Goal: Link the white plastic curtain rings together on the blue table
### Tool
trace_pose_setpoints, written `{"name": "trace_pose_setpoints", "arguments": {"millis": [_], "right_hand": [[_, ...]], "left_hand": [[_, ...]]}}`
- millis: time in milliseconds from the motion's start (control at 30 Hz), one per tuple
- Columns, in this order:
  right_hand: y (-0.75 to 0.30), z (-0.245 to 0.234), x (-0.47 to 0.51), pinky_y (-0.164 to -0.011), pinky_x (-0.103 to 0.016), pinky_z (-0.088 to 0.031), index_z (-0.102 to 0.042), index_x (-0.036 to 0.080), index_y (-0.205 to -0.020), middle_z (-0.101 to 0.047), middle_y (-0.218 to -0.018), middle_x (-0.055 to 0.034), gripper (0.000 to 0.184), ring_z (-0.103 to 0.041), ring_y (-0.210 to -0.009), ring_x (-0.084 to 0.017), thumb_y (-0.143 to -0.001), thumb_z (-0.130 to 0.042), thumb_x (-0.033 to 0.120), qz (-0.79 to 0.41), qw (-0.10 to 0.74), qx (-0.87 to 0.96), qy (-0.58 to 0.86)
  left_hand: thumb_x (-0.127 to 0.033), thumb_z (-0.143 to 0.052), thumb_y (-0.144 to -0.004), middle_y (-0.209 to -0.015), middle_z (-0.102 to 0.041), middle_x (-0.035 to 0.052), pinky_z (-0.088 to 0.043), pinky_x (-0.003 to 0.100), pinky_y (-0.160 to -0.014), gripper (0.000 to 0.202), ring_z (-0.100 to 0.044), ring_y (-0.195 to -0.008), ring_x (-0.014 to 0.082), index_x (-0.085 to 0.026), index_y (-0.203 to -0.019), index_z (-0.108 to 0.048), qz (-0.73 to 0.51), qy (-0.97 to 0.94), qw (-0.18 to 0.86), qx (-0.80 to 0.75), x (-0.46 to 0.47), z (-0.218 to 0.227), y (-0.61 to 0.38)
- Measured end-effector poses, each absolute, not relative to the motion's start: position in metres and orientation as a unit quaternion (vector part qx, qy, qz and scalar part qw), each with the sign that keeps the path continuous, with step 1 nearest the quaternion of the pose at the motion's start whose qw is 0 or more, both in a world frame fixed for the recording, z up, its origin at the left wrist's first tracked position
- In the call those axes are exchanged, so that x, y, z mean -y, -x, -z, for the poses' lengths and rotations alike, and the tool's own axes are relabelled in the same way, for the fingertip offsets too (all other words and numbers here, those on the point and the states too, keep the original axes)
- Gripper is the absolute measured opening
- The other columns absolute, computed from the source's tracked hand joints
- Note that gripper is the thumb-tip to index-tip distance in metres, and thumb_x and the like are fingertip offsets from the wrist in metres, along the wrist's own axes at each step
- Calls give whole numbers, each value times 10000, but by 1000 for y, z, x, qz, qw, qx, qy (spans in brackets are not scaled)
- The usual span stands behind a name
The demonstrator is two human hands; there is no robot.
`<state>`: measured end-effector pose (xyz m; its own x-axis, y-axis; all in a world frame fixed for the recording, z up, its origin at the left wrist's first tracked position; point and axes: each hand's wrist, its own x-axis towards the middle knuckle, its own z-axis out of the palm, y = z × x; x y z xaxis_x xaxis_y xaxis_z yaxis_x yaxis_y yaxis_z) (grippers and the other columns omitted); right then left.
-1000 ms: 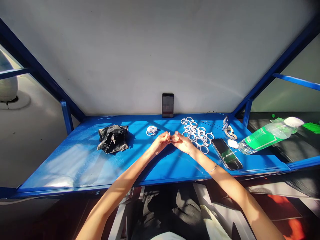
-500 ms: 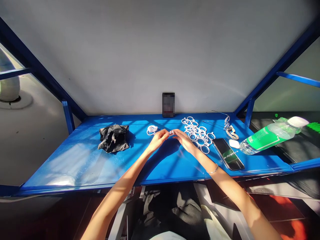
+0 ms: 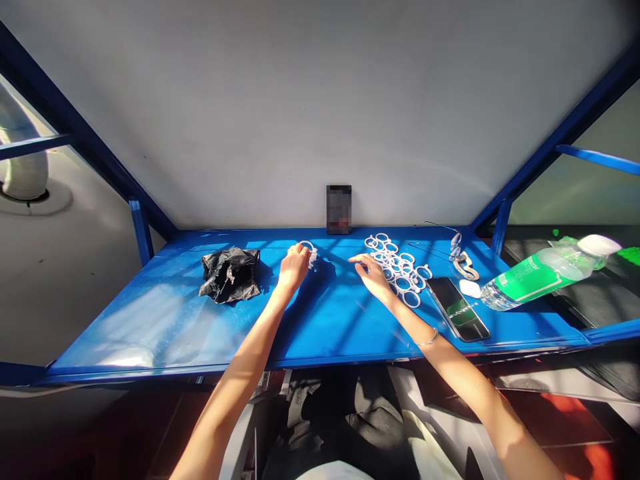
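My left hand (image 3: 294,265) reaches over a small bunch of white plastic rings (image 3: 310,252) at the back middle of the blue table (image 3: 330,320); its fingers curl on the bunch. My right hand (image 3: 371,275) lies with fingers stretched at the left edge of a spread of several loose white rings (image 3: 399,268). Nothing shows between its fingers.
A crumpled black bag (image 3: 231,273) lies to the left. A dark phone (image 3: 339,209) leans on the wall. At the right are another phone (image 3: 458,307) lying flat, a small white case (image 3: 469,288), a cord with clips (image 3: 460,260) and a green-labelled bottle (image 3: 537,272).
Both hands were pinched together at the table's middle. They have parted: the left went back and left to the small bunch, the right moved to the loose rings.
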<state>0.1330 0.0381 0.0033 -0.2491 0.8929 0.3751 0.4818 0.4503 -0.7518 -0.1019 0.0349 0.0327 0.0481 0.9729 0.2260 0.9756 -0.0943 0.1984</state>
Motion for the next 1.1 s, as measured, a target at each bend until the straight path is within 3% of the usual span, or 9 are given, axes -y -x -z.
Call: {"name": "trace_pose_setpoints", "arguments": {"millis": [200, 400, 600, 700, 933, 1000, 1100], "right_hand": [[-140, -1, -49, -1034, -439, -371, -636, 172, -1103, -625, -1165, -104, 339, -508, -1159, -260, -884, -382, 219, -84, 345, 762, 542], [-148, 4, -78, -1055, -529, -289, -550, 87, -1259, -548, -1316, -189, 420, -417, -1260, -344, -909, -361, 222, 27, 268, 735, 622], [-152, 2, -100, -1030, -552, -265, -625, 39, -1086, -613, -1143, -256, 338, -471, -1151, -374, -888, -393, 185, 57, 205, 715, 666], [-155, 7, -106, -1026, -598, -228, -647, 69, -979, -625, -1071, -255, 286, -464, -1133, -383, -874, -403, 175, 35, 230, 712, 663], [-167, 16, -105, -1054, -651, -147, -627, 183, -862, -624, -994, -145, 219, -434, -1150, -349, -891, -423, 259, -31, 390, 718, 576], [-168, 10, -101, -1052, -637, -178, -624, 179, -875, -617, -1042, -157, 246, -433, -1153, -349, -897, -419, 314, -58, 399, 720, 565], [-163, -4, -92, -1022, -531, -317, -617, 190, -841, -635, -1007, -137, 260, -487, -1105, -313, -888, -452, 385, -135, 412, 736, 519]], "left_hand": [[-237, -323, -995, -1201, -536, 123, -457, 275, -681, 343, -568, -990, 231, -160, -1047, -654, 127, 738, 16, 662, -38, -22, 102], [-263, -360, -991, -1179, -547, 113, -469, 265, -698, 309, -566, -1010, 225, -183, -1152, -612, 126, 745, 8, 654, -37, -22, 100], [-279, -345, -996, -1165, -545, 104, -475, 257, -700, 316, -554, -1011, 219, -176, -1137, -608, 121, 749, 19, 651, -36, -24, 98], [-274, -357, -992, -1152, -549, 107, -478, 264, -738, 305, -532, -1049, 224, -180, -1120, -617, 132, 754, 21, 643, -35, -25, 97], [-269, -396, -976, -1097, -575, 107, -473, 302, -766, 276, -526, -1032, 229, -191, -1086, -637, 214, 780, -9, 588, -33, -21, 90], [-265, -403, -972, -1081, -587, 101, -466, 319, -806, 267, -537, -1017, 223, -189, -1079, -635, 256, 790, -25, 556, -32, -18, 88], [-275, -414, -967, -1063, -610, 85, -455, 328, -862, 261, -556, -997, 202, -180, -1093, -622, 333, 794, -75, 503, -27, -18, 84]]}}
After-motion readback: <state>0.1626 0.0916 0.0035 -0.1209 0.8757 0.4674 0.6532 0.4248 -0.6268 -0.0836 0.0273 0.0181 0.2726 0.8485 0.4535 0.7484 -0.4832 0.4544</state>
